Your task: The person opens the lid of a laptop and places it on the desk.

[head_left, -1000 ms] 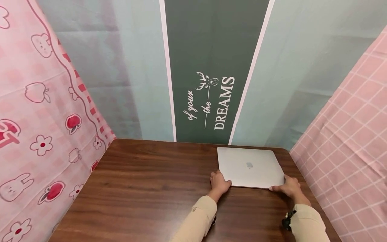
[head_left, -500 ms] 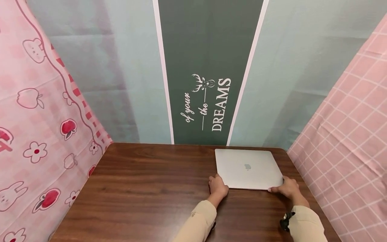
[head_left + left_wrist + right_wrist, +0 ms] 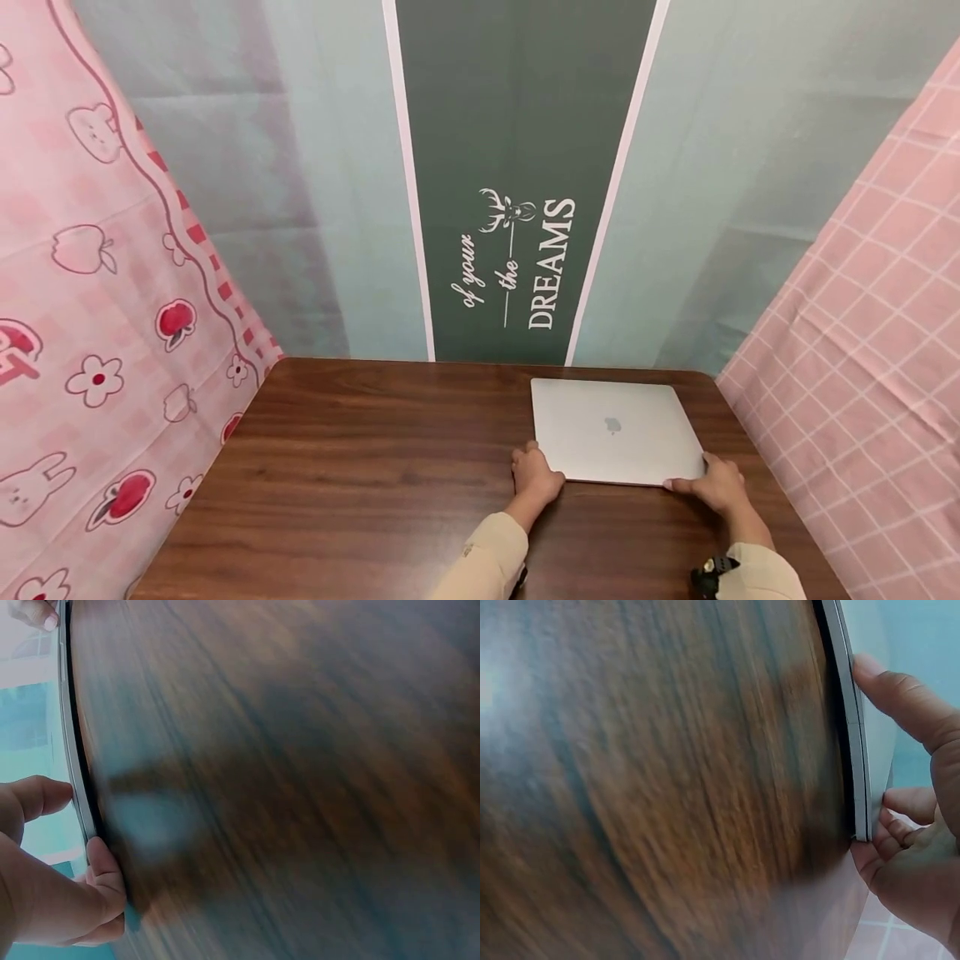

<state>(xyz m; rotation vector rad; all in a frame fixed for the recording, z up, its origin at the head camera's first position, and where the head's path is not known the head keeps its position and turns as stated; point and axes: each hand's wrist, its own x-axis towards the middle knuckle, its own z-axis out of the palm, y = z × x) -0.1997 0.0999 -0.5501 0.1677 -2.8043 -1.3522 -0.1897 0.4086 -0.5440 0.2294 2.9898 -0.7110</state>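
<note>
A closed silver laptop [image 3: 615, 433] with an apple logo on its lid lies flat on the back right of the wooden table. At its near left corner is my left hand [image 3: 536, 477], thumb on the front edge and fingers curled against the left side. My right hand [image 3: 716, 485] grips the near right corner in the same way. In the left wrist view, the left thumb [image 3: 49, 796] touches the laptop's thin edge, with the fingers around the corner. The right wrist view has the right thumb [image 3: 904, 697] on the front edge [image 3: 855, 727] and the other fingers at the corner.
The brown wood-grain table [image 3: 360, 483] stretches left and toward me. Behind it hangs a green and grey-blue curtain [image 3: 517, 125] with white lettering. Pink printed cloth [image 3: 135, 350] hangs on the left, pink checked cloth [image 3: 862, 350] on the right.
The laptop has shifted slightly toward me, leaving a wider strip of table behind it. Both hands have moved along with it, keeping their hold at the near corners. The head view has shifted a little.
</note>
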